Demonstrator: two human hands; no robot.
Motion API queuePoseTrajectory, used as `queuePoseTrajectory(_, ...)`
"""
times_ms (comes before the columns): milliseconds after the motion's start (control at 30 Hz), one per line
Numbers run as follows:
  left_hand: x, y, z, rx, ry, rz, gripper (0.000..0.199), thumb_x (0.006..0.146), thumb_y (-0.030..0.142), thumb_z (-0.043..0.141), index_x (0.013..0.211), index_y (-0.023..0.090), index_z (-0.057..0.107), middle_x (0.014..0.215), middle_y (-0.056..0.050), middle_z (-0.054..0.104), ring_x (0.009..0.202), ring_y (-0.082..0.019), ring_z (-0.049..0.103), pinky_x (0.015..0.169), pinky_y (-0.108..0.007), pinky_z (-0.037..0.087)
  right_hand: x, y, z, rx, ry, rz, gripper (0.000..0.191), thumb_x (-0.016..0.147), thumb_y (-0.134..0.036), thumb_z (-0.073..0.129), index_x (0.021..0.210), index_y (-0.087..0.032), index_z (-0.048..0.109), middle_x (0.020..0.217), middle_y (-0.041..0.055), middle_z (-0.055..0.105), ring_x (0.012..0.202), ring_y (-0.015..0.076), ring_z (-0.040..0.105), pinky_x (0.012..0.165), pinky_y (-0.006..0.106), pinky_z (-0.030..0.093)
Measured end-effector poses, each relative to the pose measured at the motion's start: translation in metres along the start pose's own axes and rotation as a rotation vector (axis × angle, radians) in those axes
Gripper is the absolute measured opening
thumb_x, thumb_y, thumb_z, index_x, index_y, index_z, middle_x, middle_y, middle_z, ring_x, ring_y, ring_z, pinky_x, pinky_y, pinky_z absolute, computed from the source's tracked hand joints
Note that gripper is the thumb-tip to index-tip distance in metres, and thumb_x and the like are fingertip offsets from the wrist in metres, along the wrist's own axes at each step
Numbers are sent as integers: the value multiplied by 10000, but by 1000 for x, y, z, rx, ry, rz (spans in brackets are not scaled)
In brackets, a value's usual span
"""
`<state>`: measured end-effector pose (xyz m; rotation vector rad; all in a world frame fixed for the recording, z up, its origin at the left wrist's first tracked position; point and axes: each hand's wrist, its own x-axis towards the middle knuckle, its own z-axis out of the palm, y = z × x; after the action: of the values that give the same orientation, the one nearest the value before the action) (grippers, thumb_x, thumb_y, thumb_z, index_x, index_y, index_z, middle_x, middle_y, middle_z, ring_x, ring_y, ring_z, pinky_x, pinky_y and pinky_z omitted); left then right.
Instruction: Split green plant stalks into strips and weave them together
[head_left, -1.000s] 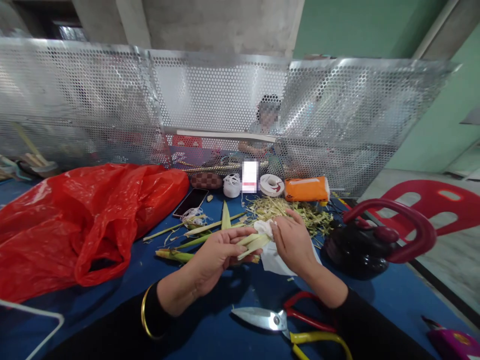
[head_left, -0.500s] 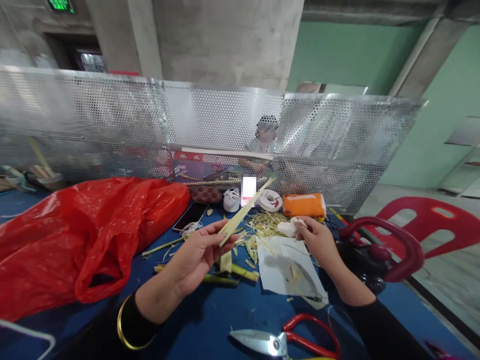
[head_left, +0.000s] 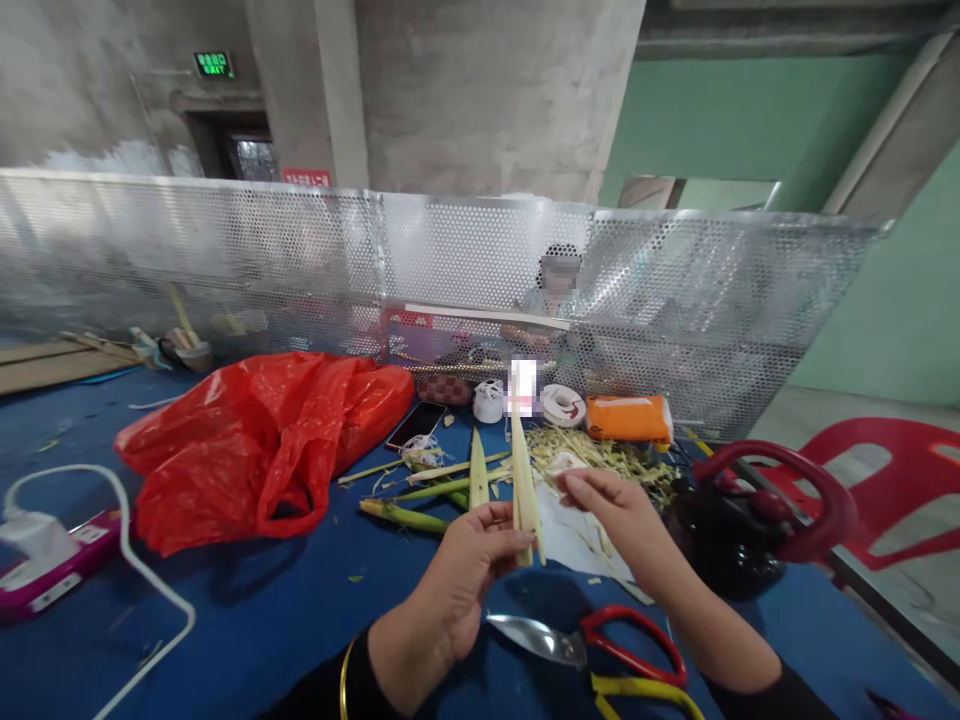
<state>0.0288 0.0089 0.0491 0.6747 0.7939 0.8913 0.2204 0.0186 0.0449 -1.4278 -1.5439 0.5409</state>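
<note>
My left hand (head_left: 469,575) is closed around the lower end of a pale yellow-green strip of plant leaf (head_left: 523,465), which points upright and away from me. To its right, my right hand (head_left: 615,515) pinches a crumpled white tissue (head_left: 562,463) between thumb and fingers, apart from the strip. Beneath the right hand lies a white paper sheet (head_left: 562,532), partly covered. Green stalks (head_left: 411,518) and a leaf piece (head_left: 478,475) rest behind my left hand. Scissors (head_left: 551,640) with one red and one yellow handle lie open close to me.
A heap of shredded plant fibres (head_left: 607,460) spreads behind my hands. At left are a red plastic bag (head_left: 225,450) and a purple power strip (head_left: 97,540) with a white cable. A dark kettle (head_left: 727,540) stands right. Behind a perforated metal screen (head_left: 465,240) sits another person.
My left hand has moved right and turned the leaf strip from slanted to nearly upright. My right hand, still with the tissue, is nearer the strip. The camera view has shifted left.
</note>
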Motion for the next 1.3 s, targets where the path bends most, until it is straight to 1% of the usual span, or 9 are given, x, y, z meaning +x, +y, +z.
queuePoseTrajectory(100, -5, -13, -1, 105, -2, 68, 317, 547, 102, 794, 832, 115, 657, 777, -49, 706, 681, -127, 627, 663, -218, 464, -33, -18, 19, 255, -177, 128, 331, 819, -481, 595, 797, -174, 717, 713, 38, 696, 703, 206, 631, 666, 305, 497)
queuePoseTrajectory(200, -5, -23, -4, 187, -40, 95, 301, 524, 146, 816, 775, 116, 651, 737, -28, 686, 683, -117, 600, 654, -205, 440, -58, -21, 28, 374, -112, 248, 251, 726, -415, 703, 761, -167, 694, 691, 14, 669, 675, 176, 586, 655, 276, 463)
queuePoseTrajectory(300, -4, -31, -7, 236, -88, 10, 302, 580, 263, 816, 775, 123, 633, 677, -6, 651, 609, -99, 564, 596, -203, 414, -70, -13, 28, 472, -52, 381, 281, 675, -418, 755, 672, -167, 630, 591, -26, 576, 573, 122, 499, 556, 233, 404)
queuePoseTrajectory(433, -3, -35, -8, 280, -86, -90, 354, 646, 427, 773, 721, 133, 590, 591, 9, 601, 511, -87, 523, 534, -209, 395, -76, -3, 25, 636, -194, 538, 349, 666, -448, 787, 665, -162, 586, 577, -32, 557, 544, 90, 470, 528, 203, 377)
queuePoseTrajectory(600, -4, -30, -7, 265, -121, -132, 369, 612, 404, 803, 723, 139, 572, 607, 4, 624, 543, -114, 580, 561, -226, 440, -78, -5, 21, 806, -364, 566, 296, 734, -404, 757, 774, -144, 621, 694, 15, 635, 629, 107, 567, 624, 220, 446)
queuePoseTrajectory(767, -5, -30, -7, 246, -146, -151, 357, 642, 398, 784, 745, 133, 567, 624, -14, 652, 548, -122, 603, 570, -227, 452, -80, -7, 21, 856, -356, 623, 300, 727, -398, 768, 767, -142, 616, 655, 13, 638, 579, 92, 563, 592, 204, 453)
queuePoseTrajectory(900, -3, -36, -8, 285, -102, -142, 379, 627, 424, 786, 735, 133, 568, 626, -21, 657, 559, -118, 601, 571, -220, 451, -80, -8, 24, 842, -323, 662, 364, 694, -445, 795, 801, -130, 646, 708, 22, 646, 609, 89, 570, 595, 194, 464)
queuePoseTrajectory(1033, -2, -38, -9, 277, -113, -168, 402, 616, 441, 789, 757, 138, 565, 609, -11, 652, 549, -125, 607, 579, -235, 471, -80, -7, 25, 823, -344, 646, 435, 662, -509, 799, 793, -115, 668, 688, 18, 631, 589, 78, 546, 576, 186, 454)
queuePoseTrajectory(1300, -5, -37, -6, 282, -190, -175, 378, 679, 436, 747, 793, 144, 538, 608, -57, 688, 537, -138, 622, 555, -231, 459, -81, -8, 25, 862, -418, 599, 431, 702, -521, 764, 799, -108, 687, 667, 22, 635, 584, 84, 546, 585, 200, 454)
